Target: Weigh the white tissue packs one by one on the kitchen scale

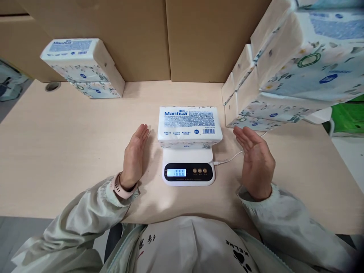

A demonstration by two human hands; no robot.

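The fingers [141, 132] of both bare hands are nearly straight, close together and holding nothing, on either side of the white, box-shaped, plastic-wrapped tissue pack [190, 123], which sits on the flat white plastic scale [188, 156] on the pale wooden desk [71, 144], maybe so nothing pushes on it.

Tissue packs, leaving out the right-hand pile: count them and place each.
3: one pack lies on the scale; an upper pack and a lower pack are stacked at left by the cardboard. Any behind them would be hidden.
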